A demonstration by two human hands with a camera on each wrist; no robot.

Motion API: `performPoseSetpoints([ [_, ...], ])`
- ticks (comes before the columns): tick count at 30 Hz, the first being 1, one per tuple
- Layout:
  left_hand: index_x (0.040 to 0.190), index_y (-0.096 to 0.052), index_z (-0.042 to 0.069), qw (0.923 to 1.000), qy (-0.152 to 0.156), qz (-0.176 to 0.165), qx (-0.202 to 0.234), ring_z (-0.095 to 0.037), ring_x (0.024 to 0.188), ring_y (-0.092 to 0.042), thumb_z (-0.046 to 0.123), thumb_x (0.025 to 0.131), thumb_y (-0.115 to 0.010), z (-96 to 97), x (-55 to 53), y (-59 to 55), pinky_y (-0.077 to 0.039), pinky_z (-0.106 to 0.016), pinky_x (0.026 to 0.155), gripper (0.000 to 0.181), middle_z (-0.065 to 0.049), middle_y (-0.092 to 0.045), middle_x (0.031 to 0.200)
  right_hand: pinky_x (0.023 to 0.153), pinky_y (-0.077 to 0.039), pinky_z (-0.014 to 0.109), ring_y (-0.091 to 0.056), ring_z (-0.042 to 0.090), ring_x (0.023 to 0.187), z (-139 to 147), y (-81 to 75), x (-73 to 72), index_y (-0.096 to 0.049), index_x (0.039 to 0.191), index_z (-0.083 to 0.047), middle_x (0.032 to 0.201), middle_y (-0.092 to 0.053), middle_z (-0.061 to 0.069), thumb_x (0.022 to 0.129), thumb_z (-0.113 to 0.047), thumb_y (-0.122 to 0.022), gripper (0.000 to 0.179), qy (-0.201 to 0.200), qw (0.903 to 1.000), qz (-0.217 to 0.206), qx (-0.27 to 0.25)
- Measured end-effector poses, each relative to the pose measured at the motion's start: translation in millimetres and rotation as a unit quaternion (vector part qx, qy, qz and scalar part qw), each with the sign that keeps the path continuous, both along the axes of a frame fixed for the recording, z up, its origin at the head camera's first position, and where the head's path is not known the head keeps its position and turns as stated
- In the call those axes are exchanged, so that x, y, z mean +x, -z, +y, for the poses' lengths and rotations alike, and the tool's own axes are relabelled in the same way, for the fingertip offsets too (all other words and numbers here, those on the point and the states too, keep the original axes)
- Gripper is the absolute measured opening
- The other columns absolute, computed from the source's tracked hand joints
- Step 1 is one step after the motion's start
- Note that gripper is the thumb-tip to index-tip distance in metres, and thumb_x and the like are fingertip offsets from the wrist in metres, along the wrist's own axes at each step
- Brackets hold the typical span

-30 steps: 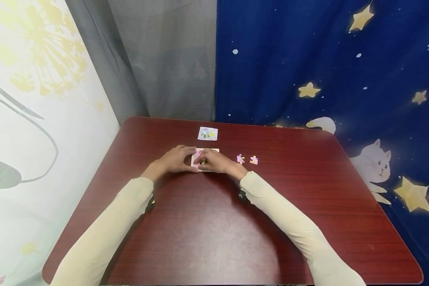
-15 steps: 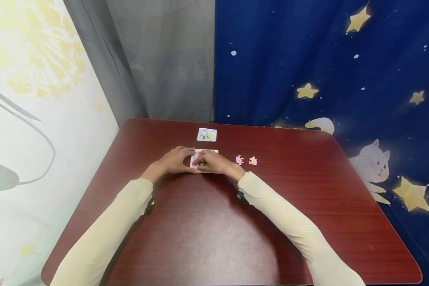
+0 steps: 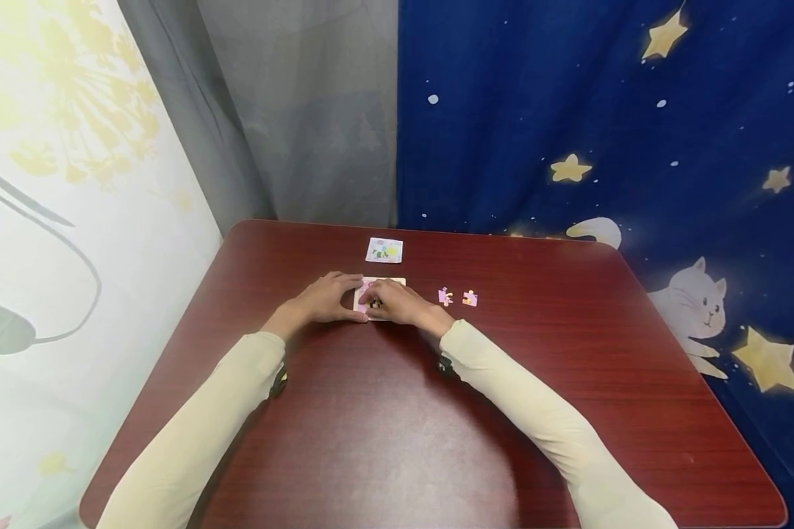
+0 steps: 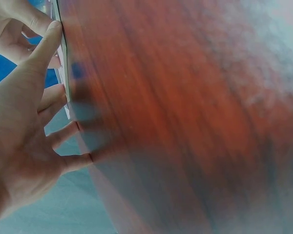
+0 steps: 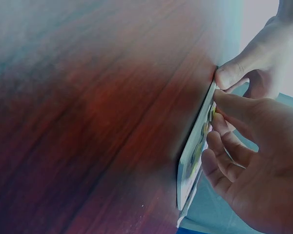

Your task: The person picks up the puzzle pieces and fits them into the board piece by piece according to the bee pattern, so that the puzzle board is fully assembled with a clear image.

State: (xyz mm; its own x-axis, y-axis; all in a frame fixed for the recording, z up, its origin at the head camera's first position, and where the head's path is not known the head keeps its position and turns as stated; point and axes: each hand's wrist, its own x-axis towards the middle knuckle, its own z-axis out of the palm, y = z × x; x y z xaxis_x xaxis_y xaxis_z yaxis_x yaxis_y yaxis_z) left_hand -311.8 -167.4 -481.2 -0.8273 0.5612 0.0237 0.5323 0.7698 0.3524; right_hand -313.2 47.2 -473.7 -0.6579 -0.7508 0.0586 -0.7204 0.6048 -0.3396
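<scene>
Bracing puzzle board (image 5: 185, 181), far half of table (image 3: 370, 433): left hand (image 3: 326, 297) at 9 o'clock, clamped across its edges, likely against sliding. Right hand (image 3: 402, 302), from 4, bent over board; whether it pinches anything, cannot tell. Inner loose piece (image 3: 444, 297), outer loose piece (image 3: 471, 298) at 3, presumably for reach. Picture card (image 3: 384, 250) at 12, perhaps reference.

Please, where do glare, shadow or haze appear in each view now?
Head: pale glare on the table, dark shadow beside the right sleeve; left wrist: glare at upper right, blurry shadows near the left hand; right wrist: hazy upper left, washed-out area at upper right.
</scene>
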Motion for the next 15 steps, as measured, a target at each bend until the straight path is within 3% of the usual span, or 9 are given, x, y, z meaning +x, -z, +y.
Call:
performPoseSetpoints([
  [6,0.151,-0.053,0.004,1.0000,0.002,-0.001,-0.001,-0.040,0.147,-0.038,0.059,0.082,-0.082,-0.9,-0.7,0.9,-0.033,-0.063,0.115,0.093,-0.012,-0.046,0.160,0.109,-0.044,0.036,-0.061,0.021,0.121,0.7,-2.0,1.2,-0.076,0.122,-0.012,0.122,-0.072,0.003,0.096,-0.021,-0.077,0.027,0.003,0.9998,0.014,0.012],
  [15,0.151,-0.053,0.003,1.0000,0.004,-0.005,-0.004,-0.041,0.146,-0.039,0.058,0.083,-0.082,-0.5,0.3,-1.9,-0.033,-0.062,0.116,0.092,-0.013,-0.046,0.160,0.094,-0.053,0.037,-0.061,0.015,0.110,-0.2,-6.6,1.5,-0.079,0.120,-0.022,0.114,-0.073,-0.005,0.097,-0.029,-0.077,0.025,0.039,0.9980,0.011,0.048],
])
